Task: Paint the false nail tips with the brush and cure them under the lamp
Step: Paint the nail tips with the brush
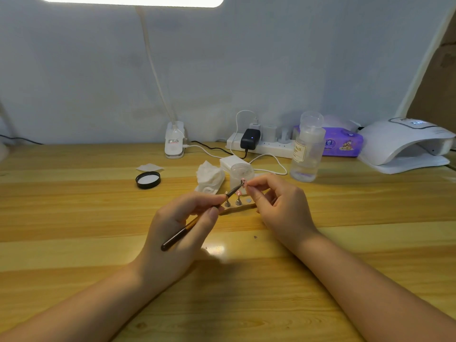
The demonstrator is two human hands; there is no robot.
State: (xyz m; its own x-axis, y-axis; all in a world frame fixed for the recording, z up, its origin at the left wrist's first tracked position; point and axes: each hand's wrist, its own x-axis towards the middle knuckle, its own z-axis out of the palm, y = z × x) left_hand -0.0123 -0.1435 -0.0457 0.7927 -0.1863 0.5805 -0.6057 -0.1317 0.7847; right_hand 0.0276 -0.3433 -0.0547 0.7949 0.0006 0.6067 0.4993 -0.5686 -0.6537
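Above the desk (74, 243), near its middle, the left hand (177, 233) grips the brush (197, 219) like a pen, fingers curled round the handle, and the bristle end meets a pink nail tip (243, 181) pinched between thumb and forefinger of the right hand (278, 206). For a clean coat, the tip is best held steady by its stand, not by the painted face, and the brush drawn in light strokes from base to free edge with little load, so that gel does not pool at the sides; the wrists could rest on the desk for support. Count: one brush; one nail tip in hand; two metal stands (233, 201) on the strip just below the hands, at least one seeming to carry a pink tip; one bare round disc (248, 200) beside them. Whether more tips lie behind the hands cannot be told. One curing lamp (404, 141) sits at the far right, well apart. Also present: one black lid (148, 179), one clear bottle (307, 149), one crumpled wipe (209, 180), one power strip (261, 145).
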